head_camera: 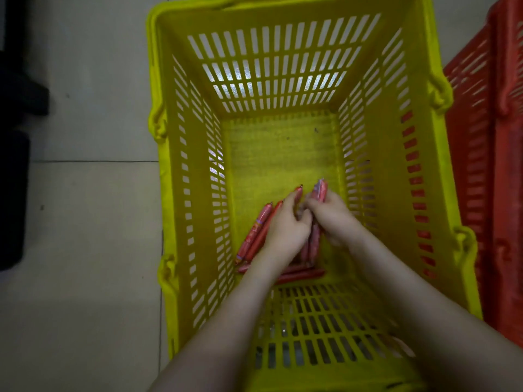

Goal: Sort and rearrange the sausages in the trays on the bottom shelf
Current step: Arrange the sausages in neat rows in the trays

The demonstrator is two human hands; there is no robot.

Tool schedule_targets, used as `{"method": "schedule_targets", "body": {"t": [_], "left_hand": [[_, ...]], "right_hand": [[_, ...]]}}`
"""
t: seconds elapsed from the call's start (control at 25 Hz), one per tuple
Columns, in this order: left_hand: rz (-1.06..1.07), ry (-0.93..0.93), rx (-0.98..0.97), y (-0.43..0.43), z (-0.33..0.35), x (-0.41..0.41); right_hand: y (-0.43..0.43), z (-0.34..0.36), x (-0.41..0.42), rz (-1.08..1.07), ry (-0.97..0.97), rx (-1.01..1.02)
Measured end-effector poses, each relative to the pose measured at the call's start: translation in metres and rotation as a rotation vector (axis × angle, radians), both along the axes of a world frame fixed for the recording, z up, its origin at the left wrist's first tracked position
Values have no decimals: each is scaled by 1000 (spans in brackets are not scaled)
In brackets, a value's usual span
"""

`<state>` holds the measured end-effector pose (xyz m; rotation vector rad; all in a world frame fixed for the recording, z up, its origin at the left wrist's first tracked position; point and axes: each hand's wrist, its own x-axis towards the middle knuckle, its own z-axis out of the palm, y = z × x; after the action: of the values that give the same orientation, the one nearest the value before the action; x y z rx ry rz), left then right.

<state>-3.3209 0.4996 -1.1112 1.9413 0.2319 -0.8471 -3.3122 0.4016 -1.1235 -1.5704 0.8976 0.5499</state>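
Tiled floor [85, 222], yellow basket [396, 165]: right hand [331, 217] fingers [314, 205] curled round sausage bundle [321, 190]; left hand [285, 226] pinches single sausage [298, 191]. Probably light, slick; grip mid-length.

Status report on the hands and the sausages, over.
Left hand and right hand each grip sausages. Loose sausages on yellow basket floor. Nothing in the way.
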Motion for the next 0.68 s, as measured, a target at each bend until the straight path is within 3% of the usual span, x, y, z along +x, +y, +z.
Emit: {"method": "schedule_targets", "body": {"t": [0.08, 0.2, 0.28, 0.36, 0.4, 0.48, 0.52, 0.64, 0.68], "left_hand": [[204, 136, -320, 3, 22, 12], [112, 108, -333, 26, 52, 21], [162, 108, -350, 45, 78, 25], [264, 133, -372, 61, 106, 27], [296, 132, -382, 70, 119, 27], [358, 105, -446, 88, 137, 27], [388, 93, -477, 95, 144, 28], [415, 38, -476, 111, 149, 32], [432, 13, -460, 113, 148, 33]], "right_hand": [[9, 24, 13, -233, -127, 373], [17, 52, 23, -130, -237, 594], [18, 52, 23, -42, -300, 670], [19, 39, 17, 91, -389, 463], [20, 31, 15, 296, -441, 179], [23, 3, 4, 944, -500, -408], [30, -12, -4, 1211, -605, -589], [57, -43, -21, 1645, -787, -776], [63, -44, -22, 1723, -744, -818]]}}
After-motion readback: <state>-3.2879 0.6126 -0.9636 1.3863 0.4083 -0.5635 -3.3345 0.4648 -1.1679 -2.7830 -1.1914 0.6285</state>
